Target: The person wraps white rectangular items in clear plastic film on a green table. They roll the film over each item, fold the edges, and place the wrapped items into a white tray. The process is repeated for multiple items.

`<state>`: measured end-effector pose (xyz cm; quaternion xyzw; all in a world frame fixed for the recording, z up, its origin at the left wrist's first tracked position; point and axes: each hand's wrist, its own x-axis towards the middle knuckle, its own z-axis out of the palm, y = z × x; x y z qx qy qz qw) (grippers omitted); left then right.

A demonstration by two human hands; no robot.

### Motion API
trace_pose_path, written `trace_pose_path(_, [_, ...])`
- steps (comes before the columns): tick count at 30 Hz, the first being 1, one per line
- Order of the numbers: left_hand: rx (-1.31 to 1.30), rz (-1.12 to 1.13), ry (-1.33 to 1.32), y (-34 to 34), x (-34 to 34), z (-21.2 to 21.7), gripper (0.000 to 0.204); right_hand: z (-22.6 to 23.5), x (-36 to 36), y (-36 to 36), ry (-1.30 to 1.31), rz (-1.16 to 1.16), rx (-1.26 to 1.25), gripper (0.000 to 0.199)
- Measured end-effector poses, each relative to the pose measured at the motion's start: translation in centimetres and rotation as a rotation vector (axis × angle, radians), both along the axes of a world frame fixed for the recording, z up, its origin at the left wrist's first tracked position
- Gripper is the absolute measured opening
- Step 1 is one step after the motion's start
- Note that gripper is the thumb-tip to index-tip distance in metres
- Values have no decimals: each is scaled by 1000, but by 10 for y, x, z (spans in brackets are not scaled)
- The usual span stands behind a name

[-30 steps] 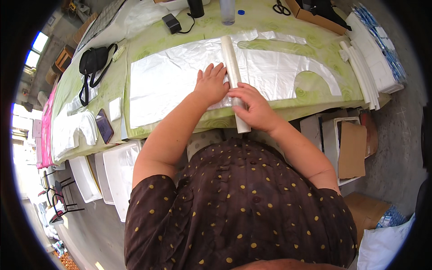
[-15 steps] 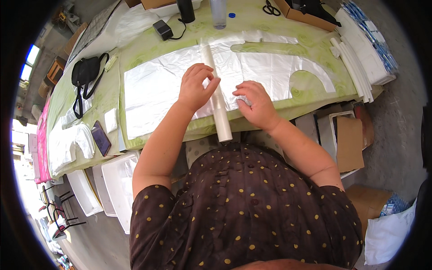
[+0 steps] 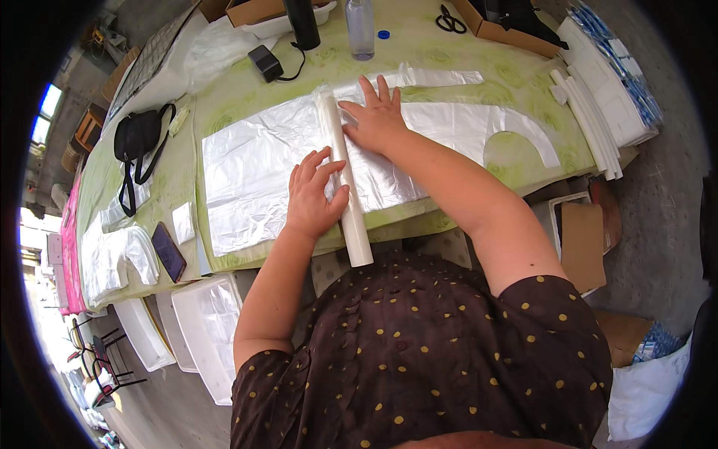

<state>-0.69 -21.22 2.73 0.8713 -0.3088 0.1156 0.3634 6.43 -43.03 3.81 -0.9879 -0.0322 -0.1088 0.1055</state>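
One pale roll (image 3: 351,213) across crinkled film (image 3: 254,176)

No text, label, number or sign can be read from where I stand. The pale roll (image 3: 350,209) and the white plastic sheet (image 3: 258,179) show no legible marking; the blue-and-white packets (image 3: 618,56) at the far right appear too small and blurred for any wording to be made out.

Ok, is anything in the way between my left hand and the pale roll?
Nothing visible: your left hand is at the left side of the pale roll. Your right hand is across it, over the white sheet.
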Motion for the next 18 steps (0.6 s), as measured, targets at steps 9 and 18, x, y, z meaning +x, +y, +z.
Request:
trace_pose_path(9, [-18,6,-1,2,-1,2,41,21,28,-184,350,-808,31,78])
trace_pose_path(18, [-19,-5,-14,-3,-1,3,41,7,-44,-262,-82,-750,-27,76])
